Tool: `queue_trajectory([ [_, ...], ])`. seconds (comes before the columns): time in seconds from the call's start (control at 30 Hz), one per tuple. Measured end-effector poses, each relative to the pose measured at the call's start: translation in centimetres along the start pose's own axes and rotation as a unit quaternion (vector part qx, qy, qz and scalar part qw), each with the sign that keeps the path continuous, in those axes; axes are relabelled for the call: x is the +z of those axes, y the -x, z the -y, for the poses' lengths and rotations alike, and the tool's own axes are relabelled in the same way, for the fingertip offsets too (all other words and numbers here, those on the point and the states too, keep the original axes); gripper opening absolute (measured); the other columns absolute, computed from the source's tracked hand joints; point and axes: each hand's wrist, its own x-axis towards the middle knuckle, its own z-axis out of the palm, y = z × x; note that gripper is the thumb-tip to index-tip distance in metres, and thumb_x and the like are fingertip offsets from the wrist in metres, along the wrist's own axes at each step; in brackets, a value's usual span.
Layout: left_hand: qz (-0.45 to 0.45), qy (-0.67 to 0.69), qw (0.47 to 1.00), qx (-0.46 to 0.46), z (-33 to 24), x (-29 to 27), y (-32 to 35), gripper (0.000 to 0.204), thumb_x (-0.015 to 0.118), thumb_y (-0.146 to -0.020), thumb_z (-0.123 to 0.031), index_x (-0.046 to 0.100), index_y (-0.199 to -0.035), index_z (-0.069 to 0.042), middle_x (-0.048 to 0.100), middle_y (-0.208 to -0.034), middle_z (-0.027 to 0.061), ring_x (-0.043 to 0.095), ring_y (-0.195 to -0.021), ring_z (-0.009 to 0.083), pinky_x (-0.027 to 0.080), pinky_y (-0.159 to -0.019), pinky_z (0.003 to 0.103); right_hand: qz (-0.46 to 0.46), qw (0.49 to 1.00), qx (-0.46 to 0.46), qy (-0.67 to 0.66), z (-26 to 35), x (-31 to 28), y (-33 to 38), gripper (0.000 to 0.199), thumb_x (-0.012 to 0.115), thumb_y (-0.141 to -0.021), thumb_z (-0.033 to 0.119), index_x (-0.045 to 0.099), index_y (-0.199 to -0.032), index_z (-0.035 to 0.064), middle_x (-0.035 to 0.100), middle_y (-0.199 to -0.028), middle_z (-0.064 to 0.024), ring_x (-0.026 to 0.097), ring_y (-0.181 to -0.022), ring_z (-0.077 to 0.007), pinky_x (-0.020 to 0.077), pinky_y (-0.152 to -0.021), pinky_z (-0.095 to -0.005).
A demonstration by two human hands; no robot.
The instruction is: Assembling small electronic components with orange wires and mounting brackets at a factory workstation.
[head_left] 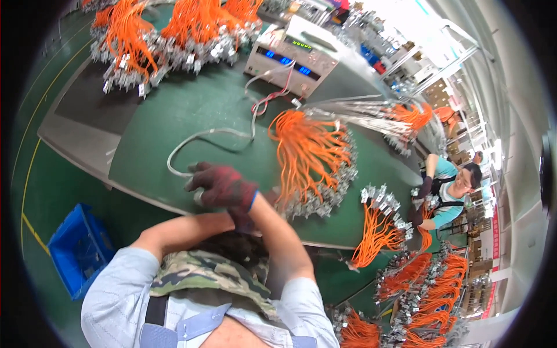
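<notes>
My right hand [223,185], in a dark red knit glove with a blue cuff, is closed around the end of a grey cable [200,136] at the near edge of the green bench mat [174,110]. The cable loops back toward a white tester box [290,55]. My left hand [239,221], also gloved, is tucked under my right wrist and mostly hidden. Just to the right of my hands lies a fanned bundle of orange wires [301,153] with metal connectors at its ends.
More orange wire bundles lie at the bench's far end [174,29], to the right [377,226] and at lower right [429,290]. A blue crate [78,246] stands on the floor to the left. Another person [452,185] works at the right side of the bench.
</notes>
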Motion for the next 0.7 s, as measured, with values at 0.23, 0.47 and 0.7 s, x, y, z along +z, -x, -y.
queue_trajectory([
  [0.23, -0.182, -0.180, 0.962, 0.095, 5.5, 4.6, -3.8, 0.060, 0.076, -0.088, -0.035, 0.058, -0.134, -0.001, 0.069, -0.111, 0.0204, 0.069, -0.107, 0.0367, 0.054, -0.093, 0.050, -0.337, 0.894, 0.190, -0.227, -5.6, -7.4, 7.0, 0.035, 0.079, -0.093, 0.017, 0.070, -0.124, 0.0045, 0.072, -0.115, -0.0105, 0.069, -0.106, -0.0228, 0.0574, -0.089, -0.0338],
  [0.47, -0.160, -0.083, 0.979, 0.099, 3.2, 2.5, -1.0, 0.053, 0.078, -0.082, -0.024, 0.057, -0.124, 0.000, 0.070, -0.100, 0.0257, 0.070, -0.092, 0.0466, 0.056, -0.078, 0.056, -0.572, 0.799, 0.163, -0.089, -17.3, -12.6, 1.8, 0.042, 0.084, -0.089, 0.021, 0.065, -0.124, 0.0066, 0.070, -0.105, -0.0054, 0.067, -0.095, -0.0222, 0.0582, -0.084, -0.0326],
  [0.7, 0.005, -0.117, 0.993, 0.031, 1.9, 0.7, -2.2, 0.063, 0.081, -0.082, -0.047, 0.058, -0.111, 0.005, 0.065, -0.101, 0.0278, 0.067, -0.098, 0.0469, 0.054, -0.084, 0.055, -0.538, 0.652, -0.120, -0.521, -28.9, -11.4, -4.6, 0.024, 0.066, -0.103, 0.019, 0.067, -0.125, 0.0093, 0.071, -0.108, -0.0018, 0.066, -0.104, -0.0152, 0.0540, -0.098, -0.0328],
])
